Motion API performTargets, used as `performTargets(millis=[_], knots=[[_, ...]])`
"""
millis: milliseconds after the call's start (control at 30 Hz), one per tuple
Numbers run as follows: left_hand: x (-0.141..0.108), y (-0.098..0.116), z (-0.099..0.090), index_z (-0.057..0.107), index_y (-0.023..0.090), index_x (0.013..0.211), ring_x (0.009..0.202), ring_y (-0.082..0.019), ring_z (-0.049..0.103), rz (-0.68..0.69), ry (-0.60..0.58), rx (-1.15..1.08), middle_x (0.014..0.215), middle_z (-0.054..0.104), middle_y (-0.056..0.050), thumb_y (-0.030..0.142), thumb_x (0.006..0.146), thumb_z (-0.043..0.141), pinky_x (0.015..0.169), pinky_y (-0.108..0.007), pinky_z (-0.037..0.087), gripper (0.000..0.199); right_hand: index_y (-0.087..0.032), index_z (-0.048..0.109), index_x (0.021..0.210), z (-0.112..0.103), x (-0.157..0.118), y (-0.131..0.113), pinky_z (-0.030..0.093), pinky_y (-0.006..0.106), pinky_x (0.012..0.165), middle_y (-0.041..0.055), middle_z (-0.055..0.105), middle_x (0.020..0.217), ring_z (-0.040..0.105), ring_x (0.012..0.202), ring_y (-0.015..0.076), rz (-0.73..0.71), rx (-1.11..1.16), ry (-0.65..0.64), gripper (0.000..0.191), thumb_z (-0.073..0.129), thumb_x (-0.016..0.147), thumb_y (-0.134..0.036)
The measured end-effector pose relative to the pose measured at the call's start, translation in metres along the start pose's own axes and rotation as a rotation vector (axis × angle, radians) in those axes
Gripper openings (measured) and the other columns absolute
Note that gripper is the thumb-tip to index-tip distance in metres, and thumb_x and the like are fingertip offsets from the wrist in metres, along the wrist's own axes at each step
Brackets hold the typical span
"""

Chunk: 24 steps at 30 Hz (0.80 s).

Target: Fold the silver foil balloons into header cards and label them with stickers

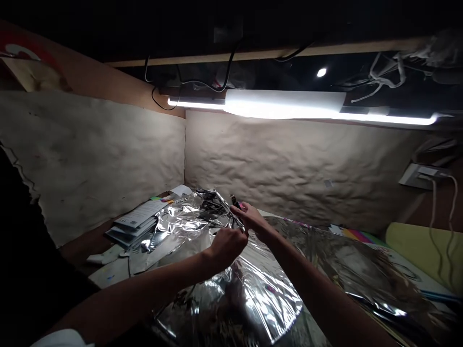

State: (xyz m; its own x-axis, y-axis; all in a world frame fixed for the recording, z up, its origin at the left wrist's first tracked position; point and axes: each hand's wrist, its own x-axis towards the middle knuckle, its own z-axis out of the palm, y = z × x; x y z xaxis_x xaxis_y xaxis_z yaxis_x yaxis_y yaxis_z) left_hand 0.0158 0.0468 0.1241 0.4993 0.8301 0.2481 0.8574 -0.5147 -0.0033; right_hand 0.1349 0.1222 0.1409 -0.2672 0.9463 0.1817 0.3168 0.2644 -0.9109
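Note:
A large sheet of shiny, see-through plastic film [267,294] spreads in creases over the work surface and my forearms reach across it. My left hand [228,246] is closed in a fist, gripping a gathered part of the film. Just beyond it, my right hand [251,218] has its fingers closed on a narrow, silvery fold of film [223,201]. A small dark object [234,200] with a bit of pink shows at the right fingertips; its kind cannot be made out. Crumpled dark film [213,205] lies behind the hands.
Stacked printed booklets [139,217] lie at the left. A lit tube lamp [289,106] hangs low over the back. At the right are a yellow roll [423,246], coloured sheets [361,236] and a wall socket [423,174] with white cables. Brown paper [289,159] covers the walls.

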Motion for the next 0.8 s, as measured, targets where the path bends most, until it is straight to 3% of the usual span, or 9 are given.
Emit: performTargets(millis=[67,167,233,300,400,500,600,733,800], knots=[[0.0,0.005,0.002,0.07,0.012,0.093,0.08,-0.028,0.071,0.04,-0.021,-0.042,0.09,0.074,-0.014,0.015,0.091,0.052,0.067,-0.034,0.052,0.018,-0.014,0.067,0.065,0.009,0.018,0.005,0.041,0.025,0.056,0.0023,0.062,0.06,0.059,0.067,0.0197,0.019,-0.056,0.029,0.03,0.083,0.06,-0.04],[-0.002,-0.011,0.002,0.071,0.017,0.094,0.078,-0.024,0.071,0.081,-0.016,-0.123,0.085,0.074,-0.009,0.038,0.094,0.055,0.069,-0.031,0.052,0.026,-0.016,0.06,0.051,0.003,0.028,0.015,0.036,0.024,0.053,0.0008,0.056,0.05,0.056,0.062,0.018,0.025,-0.109,0.146,0.024,0.08,0.061,-0.027],[-0.003,-0.039,0.004,0.069,0.021,0.106,0.085,-0.02,0.071,0.086,0.049,-0.211,0.094,0.075,-0.007,0.045,0.098,0.046,0.076,-0.029,0.052,0.035,-0.016,0.064,0.057,-0.021,0.026,0.021,0.036,0.024,0.053,0.0019,0.061,0.056,0.057,0.063,0.0176,0.021,-0.104,0.242,0.02,0.074,0.068,-0.031],[-0.004,-0.076,0.012,0.064,0.023,0.122,0.105,-0.02,0.066,0.051,0.143,-0.267,0.116,0.071,-0.007,0.045,0.1,0.042,0.092,-0.03,0.049,0.039,-0.015,0.068,0.066,-0.058,0.016,0.029,0.038,0.024,0.052,0.0029,0.064,0.061,0.058,0.062,0.0175,0.047,-0.08,0.333,0.025,0.069,0.074,-0.039],[-0.006,-0.135,0.033,0.055,0.019,0.136,0.129,-0.028,0.052,-0.016,0.112,-0.241,0.139,0.058,-0.013,0.049,0.094,0.051,0.109,-0.042,0.039,0.051,-0.014,0.064,0.064,-0.115,-0.009,0.051,0.041,0.027,0.05,0.0021,0.061,0.056,0.056,0.053,0.0165,0.166,-0.063,0.437,0.032,0.069,0.075,-0.044],[-0.014,-0.171,0.058,0.059,0.018,0.132,0.13,-0.035,0.051,-0.07,0.042,-0.22,0.137,0.058,-0.016,0.054,0.09,0.054,0.108,-0.052,0.039,0.055,-0.016,0.056,0.057,-0.148,-0.035,0.085,0.043,0.026,0.049,-0.0013,0.057,0.051,0.053,0.047,0.0133,0.334,-0.108,0.464,0.035,0.071,0.079,-0.038],[-0.031,-0.165,0.075,0.056,0.02,0.136,0.136,-0.034,0.044,-0.091,0.037,-0.206,0.143,0.054,-0.016,0.055,0.093,0.047,0.11,-0.053,0.037,0.055,-0.013,0.061,0.072,-0.155,-0.049,0.123,0.049,0.023,0.054,-0.0025,0.061,0.065,0.057,0.054,0.0099,0.48,-0.182,0.458,0.027,0.065,0.091,-0.032],[-0.07,-0.113,0.081,0.038,0.026,0.149,0.143,-0.027,0.036,0.106,-0.059,-0.242,0.155,0.039,-0.009,0.051,0.094,0.05,0.115,-0.044,0.033,0.062,-0.013,0.065,0.094,-0.157,-0.045,0.159,0.055,0.027,0.064,0.0007,0.066,0.087,0.064,0.07,0.012,0.548,-0.284,0.445,0.018,0.061,0.095,-0.031],[-0.091,-0.091,0.081,0.031,0.031,0.152,0.144,-0.029,0.032,0.163,-0.148,-0.225,0.158,0.034,-0.006,0.053,0.092,0.053,0.116,-0.047,0.031,0.068,-0.012,0.065,0.098,-0.163,-0.04,0.169,0.056,0.031,0.07,0.0031,0.068,0.092,0.066,0.077,0.015,0.516,-0.345,0.448,0.016,0.065,0.092,-0.027]])
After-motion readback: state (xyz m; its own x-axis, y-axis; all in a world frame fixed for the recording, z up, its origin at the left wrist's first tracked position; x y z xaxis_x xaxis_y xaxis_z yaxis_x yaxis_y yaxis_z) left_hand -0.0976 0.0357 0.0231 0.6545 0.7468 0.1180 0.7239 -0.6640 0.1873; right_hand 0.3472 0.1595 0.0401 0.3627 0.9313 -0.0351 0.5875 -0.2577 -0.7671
